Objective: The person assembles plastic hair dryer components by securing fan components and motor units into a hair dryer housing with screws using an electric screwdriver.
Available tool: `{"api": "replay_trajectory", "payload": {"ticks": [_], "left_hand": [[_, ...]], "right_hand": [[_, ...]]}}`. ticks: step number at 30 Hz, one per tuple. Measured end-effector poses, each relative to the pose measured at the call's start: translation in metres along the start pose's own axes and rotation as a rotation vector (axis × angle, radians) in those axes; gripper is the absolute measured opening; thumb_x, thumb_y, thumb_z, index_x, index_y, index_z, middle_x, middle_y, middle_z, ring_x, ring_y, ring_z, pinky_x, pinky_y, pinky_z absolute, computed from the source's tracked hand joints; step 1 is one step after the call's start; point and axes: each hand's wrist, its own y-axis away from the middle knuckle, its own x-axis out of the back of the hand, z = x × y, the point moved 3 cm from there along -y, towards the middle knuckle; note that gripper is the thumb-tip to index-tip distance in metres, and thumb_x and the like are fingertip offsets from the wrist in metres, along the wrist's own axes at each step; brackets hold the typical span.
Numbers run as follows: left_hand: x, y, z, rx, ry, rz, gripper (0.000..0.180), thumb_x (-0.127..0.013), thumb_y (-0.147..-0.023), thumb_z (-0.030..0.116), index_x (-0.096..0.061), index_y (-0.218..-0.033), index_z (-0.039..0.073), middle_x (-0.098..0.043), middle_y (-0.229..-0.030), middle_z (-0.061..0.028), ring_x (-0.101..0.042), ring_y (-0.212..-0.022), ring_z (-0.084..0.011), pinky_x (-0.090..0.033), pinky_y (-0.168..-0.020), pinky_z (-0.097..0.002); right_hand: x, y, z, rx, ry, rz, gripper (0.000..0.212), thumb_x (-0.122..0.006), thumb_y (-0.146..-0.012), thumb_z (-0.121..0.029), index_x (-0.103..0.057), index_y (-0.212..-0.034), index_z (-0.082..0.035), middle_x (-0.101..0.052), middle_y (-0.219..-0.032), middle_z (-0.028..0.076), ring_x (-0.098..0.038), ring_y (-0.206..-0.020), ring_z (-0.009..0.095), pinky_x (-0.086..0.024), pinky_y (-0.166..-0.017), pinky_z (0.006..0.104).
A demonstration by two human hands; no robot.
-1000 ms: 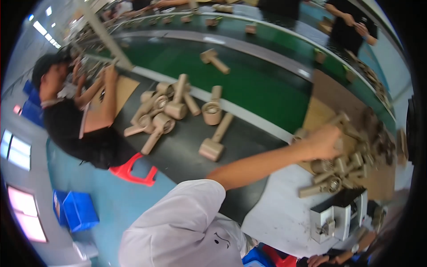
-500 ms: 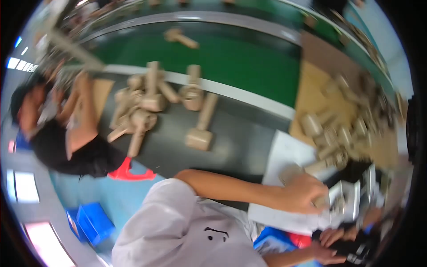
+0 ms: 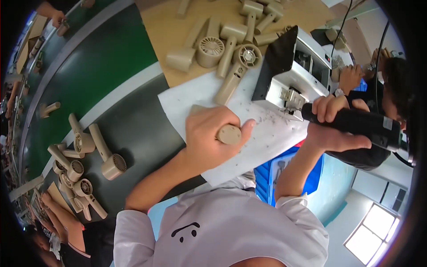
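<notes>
My left hand (image 3: 207, 138) is closed round a beige handheld fan (image 3: 229, 134), whose round handle end pokes out between thumb and fingers. Most of that fan is hidden by the hand. In my right hand (image 3: 329, 127) lies a black electric screwdriver (image 3: 360, 127), held nearly level, fingers over the top and thumb below. Its tip points left and meets the front of a silver and black screw feeder (image 3: 278, 91); whether a screw sits on the bit is too small to tell. White paper (image 3: 262, 147) with small dark specks lies beneath the left hand and the feeder.
Several beige fans, among them one with an open head (image 3: 247, 57), lie on brown board (image 3: 162, 26) beyond the paper. More fans (image 3: 75, 167) are piled at left beside a green conveyor (image 3: 111, 53). A blue crate (image 3: 262, 182) stands below. Co-workers sit left and right.
My view has swung right, bringing the feeder towards the middle. The electric screwdriver in my right hand has come up to the feeder. My left hand stays closed over the paper.
</notes>
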Motion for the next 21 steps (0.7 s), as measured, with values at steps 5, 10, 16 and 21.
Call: {"api": "replay_trajectory", "payload": {"ticks": [5,10,16,21], "left_hand": [[-0.003,0.010,0.000,-0.034,0.012,0.008,0.030,-0.078,-0.066,0.002,-0.049,-0.061,0.007,-0.050,-0.055,-0.0053,-0.047,-0.044,-0.0213,-0.035,-0.042,-0.0296],[-0.009,0.009,0.002,0.059,-0.053,-0.058,0.036,-0.078,-0.064,0.005,-0.044,-0.057,0.009,-0.047,-0.051,-0.0038,-0.045,-0.041,-0.0201,-0.033,-0.040,-0.0285],[-0.010,0.005,0.009,0.074,-0.033,-0.278,0.040,-0.078,-0.064,0.006,-0.040,-0.054,0.010,-0.042,-0.046,-0.0024,-0.041,-0.036,-0.0191,-0.028,-0.037,-0.0285],[-0.012,0.007,0.006,0.025,-0.066,-0.243,0.035,-0.074,-0.066,0.001,-0.041,-0.057,0.009,-0.042,-0.046,-0.0028,-0.040,-0.036,-0.0191,-0.027,-0.037,-0.0286]], "right_hand": [[0.015,0.008,0.020,-0.057,-0.014,-0.043,0.082,-0.031,-0.076,-0.085,-0.045,-0.113,-0.013,-0.040,-0.058,0.005,-0.037,-0.045,0.016,-0.034,-0.046,0.0311],[0.015,0.008,0.031,-0.144,-0.038,-0.123,0.082,-0.029,-0.078,-0.084,-0.042,-0.115,-0.013,-0.040,-0.057,0.004,-0.037,-0.045,0.015,-0.035,-0.046,0.0310],[0.014,0.008,0.033,-0.109,-0.022,-0.104,0.084,-0.027,-0.079,-0.084,-0.041,-0.117,-0.011,-0.040,-0.057,0.004,-0.037,-0.044,0.014,-0.035,-0.045,0.0300],[0.006,0.009,0.011,0.000,-0.004,-0.102,0.083,-0.027,-0.080,-0.083,-0.043,-0.117,-0.010,-0.041,-0.058,0.005,-0.037,-0.044,0.014,-0.036,-0.044,0.0300]]}}
